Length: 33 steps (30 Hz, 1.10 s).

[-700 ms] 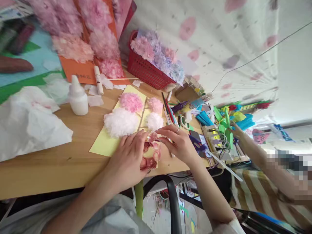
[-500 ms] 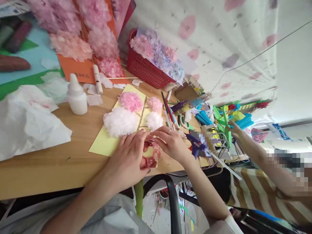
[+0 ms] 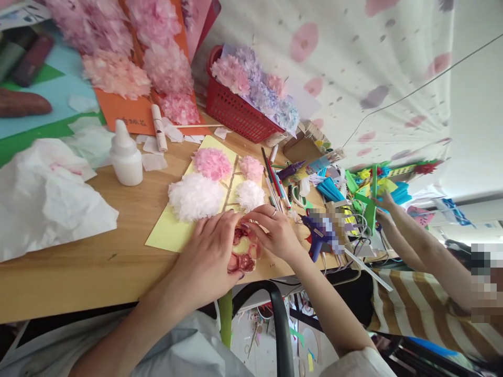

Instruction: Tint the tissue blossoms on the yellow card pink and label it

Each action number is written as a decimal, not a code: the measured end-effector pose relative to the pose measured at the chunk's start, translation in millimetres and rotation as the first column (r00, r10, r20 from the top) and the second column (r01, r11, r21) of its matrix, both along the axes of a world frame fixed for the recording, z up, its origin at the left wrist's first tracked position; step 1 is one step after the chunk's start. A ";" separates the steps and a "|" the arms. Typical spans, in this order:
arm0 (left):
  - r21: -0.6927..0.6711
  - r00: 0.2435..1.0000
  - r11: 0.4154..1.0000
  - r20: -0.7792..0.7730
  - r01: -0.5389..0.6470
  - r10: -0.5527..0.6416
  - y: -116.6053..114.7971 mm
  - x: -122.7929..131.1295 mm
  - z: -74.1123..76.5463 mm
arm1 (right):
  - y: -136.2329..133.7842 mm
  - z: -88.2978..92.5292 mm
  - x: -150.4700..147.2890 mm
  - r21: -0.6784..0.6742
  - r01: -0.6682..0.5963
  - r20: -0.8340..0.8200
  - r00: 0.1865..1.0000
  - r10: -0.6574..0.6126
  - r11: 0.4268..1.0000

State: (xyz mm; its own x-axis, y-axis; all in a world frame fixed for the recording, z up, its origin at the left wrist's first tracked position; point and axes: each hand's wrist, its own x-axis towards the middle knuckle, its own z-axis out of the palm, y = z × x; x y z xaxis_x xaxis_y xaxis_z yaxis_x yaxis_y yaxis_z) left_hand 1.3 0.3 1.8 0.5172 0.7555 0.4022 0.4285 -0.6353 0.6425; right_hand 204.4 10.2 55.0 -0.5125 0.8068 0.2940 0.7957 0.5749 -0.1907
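A yellow card lies on the wooden table with pink and white tissue pompoms glued on it. At the card's near corner sits a ring of dark pink paper curls. My left hand rests on the card and presses the ring's left side, fingers curled. My right hand meets it from the right, fingertips pinching the top of the ring.
A white glue bottle and crumpled white tissue lie at the left. A red basket of paper flowers stands at the back. Pens, a blue glue gun and coloured paper clutter the right. Another person's arms reach in there.
My right hand has moved left and closed in on the paper ring. The other person's hands have lifted slightly among the green paper.
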 end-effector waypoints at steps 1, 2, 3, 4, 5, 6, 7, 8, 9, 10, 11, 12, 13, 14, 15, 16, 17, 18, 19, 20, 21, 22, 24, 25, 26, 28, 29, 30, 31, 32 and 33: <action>-0.002 1.000 1.000 -0.004 -0.001 0.001 0.2 0.1 0.1 | 0.8 -0.4 -0.1 0.002 -0.010 -0.007 1.000 0.010 1.000; -0.004 1.000 1.000 -0.005 -0.004 0.004 0.4 0.3 0.0 | 1.1 0.7 0.3 0.005 -0.019 -0.018 1.000 0.020 1.000; -0.006 1.000 1.000 -0.005 -0.007 0.007 0.6 0.6 -0.2 | 0.8 3.1 1.0 0.014 -0.024 -0.034 0.999 0.025 1.000; -0.007 1.000 1.000 -0.002 -0.008 0.008 0.7 0.9 -0.6 | 0.1 6.4 2.0 0.026 -0.021 -0.053 0.998 0.022 0.999; -0.005 1.000 1.000 0.001 -0.006 0.006 0.8 1.1 -1.0 | -1.1 9.8 3.0 0.043 -0.011 -0.076 0.997 0.014 0.999; -0.004 1.000 1.000 0.005 -0.003 0.003 0.8 1.3 -1.5 | -2.3 12.6 3.9 0.065 0.005 -0.099 0.995 0.002 0.998; -0.003 1.000 1.000 0.008 0.000 0.000 0.7 1.4 -1.8 | -3.4 14.0 4.6 0.086 0.021 -0.116 0.993 -0.011 0.996; -0.003 1.000 1.000 0.011 0.002 -0.002 0.5 1.4 -2.1 | -4.2 13.8 4.9 0.095 0.029 -0.120 0.993 -0.018 0.995; -0.005 1.000 1.000 0.013 0.002 -0.001 0.3 1.4 -2.1 | -4.5 11.7 4.9 0.096 0.028 -0.115 0.993 -0.017 0.995; -0.008 1.000 1.000 0.017 -0.004 0.004 0.0 1.2 -2.0 | -4.4 8.2 4.6 0.086 0.019 -0.106 0.994 -0.010 0.996; -0.012 1.000 1.000 0.019 -0.009 0.009 -0.3 1.1 -1.8 | -4.0 3.7 4.1 0.072 0.009 -0.098 0.995 -0.002 0.997; -0.015 1.000 1.000 0.019 -0.012 0.012 -0.6 0.9 -1.5 | -3.4 -0.9 3.5 0.055 0.004 -0.094 0.996 0.001 0.998; -0.016 1.000 1.000 0.018 -0.011 0.011 -0.8 0.7 -1.2 | -2.8 -4.9 3.1 0.043 0.001 -0.094 0.996 0.003 0.999; -0.016 1.000 1.000 0.016 -0.007 0.007 -1.0 0.7 -1.0 | -2.3 -7.6 3.0 0.037 0.002 -0.093 0.996 0.001 0.999; -0.015 1.000 1.000 0.017 -0.003 0.004 -1.1 0.7 -0.9 | -2.2 -8.8 3.3 0.035 0.003 -0.092 0.996 0.000 0.999; -0.015 1.000 1.000 0.019 -0.001 0.002 -1.1 0.8 -0.8 | -2.3 -8.6 3.9 0.039 0.002 -0.092 0.996 0.001 0.999; -0.018 1.000 1.000 0.021 -0.001 0.001 -1.0 1.0 -0.8 | -2.8 -7.3 4.7 0.054 0.005 -0.100 0.995 0.000 0.999; -0.019 1.000 1.000 0.025 -0.004 0.005 -0.9 1.2 -0.9 | -3.5 -5.4 5.7 0.077 0.013 -0.114 0.993 -0.004 0.997; -0.021 1.000 1.000 0.029 -0.008 0.008 -0.7 1.5 -1.0 | -4.2 -3.5 6.6 0.104 0.028 -0.133 0.991 -0.014 0.994; -0.023 0.999 1.000 0.032 -0.009 0.010 -0.6 1.7 -1.0 | -4.9 -2.1 7.2 0.122 0.045 -0.150 0.988 -0.026 0.991; -0.024 0.999 1.000 0.034 -0.010 0.011 -0.6 1.8 -0.9 | -5.4 -1.5 7.5 0.133 0.053 -0.161 0.986 -0.031 0.990; -0.024 0.999 1.000 0.035 -0.008 0.009 -0.6 1.9 -0.8 | -5.6 -1.6 7.3 0.130 0.054 -0.163 0.986 -0.032 0.990; -0.026 0.999 1.000 0.036 -0.008 0.009 -1.1 1.6 -0.6 | -5.7 -3.2 6.1 0.100 0.046 -0.150 0.988 -0.031 0.994; -0.030 0.999 1.000 0.034 -0.006 0.007 -1.4 1.4 -0.5 | -5.7 -4.2 5.3 0.089 0.053 -0.150 0.988 -0.039 0.995; -0.035 0.999 0.999 0.032 -0.005 0.006 -1.7 1.2 -0.3 | -5.7 -5.0 4.5 0.083 0.068 -0.155 0.986 -0.055 0.994; -0.043 1.000 0.999 0.025 -0.001 0.002 -2.0 1.1 -0.1 | -6.4 -5.6 3.3 0.080 0.093 -0.166 0.983 -0.079 0.992; -0.043 1.000 0.999 0.023 0.001 0.000 -2.0 1.2 0.1 | -6.9 -5.5 2.9 0.076 0.093 -0.167 0.983 -0.079 0.993; -0.042 1.000 0.999 0.021 0.002 -0.001 -2.0 1.2 0.3 | -7.5 -5.0 2.7 0.076 0.091 -0.167 0.983 -0.077 0.993; -0.040 1.000 0.999 0.019 0.000 0.000 -1.8 1.3 0.4 | -8.1 -4.5 2.5 0.086 0.094 -0.170 0.982 -0.078 0.992; -0.039 1.000 0.999 0.016 0.001 0.000 -1.7 1.4 0.7 | -8.5 -3.9 2.4 0.104 0.103 -0.176 0.981 -0.084 0.989; -0.039 1.000 0.999 0.015 0.000 0.001 -1.6 1.3 0.9 | -8.8 -3.4 2.2 0.123 0.113 -0.182 0.979 -0.090 0.986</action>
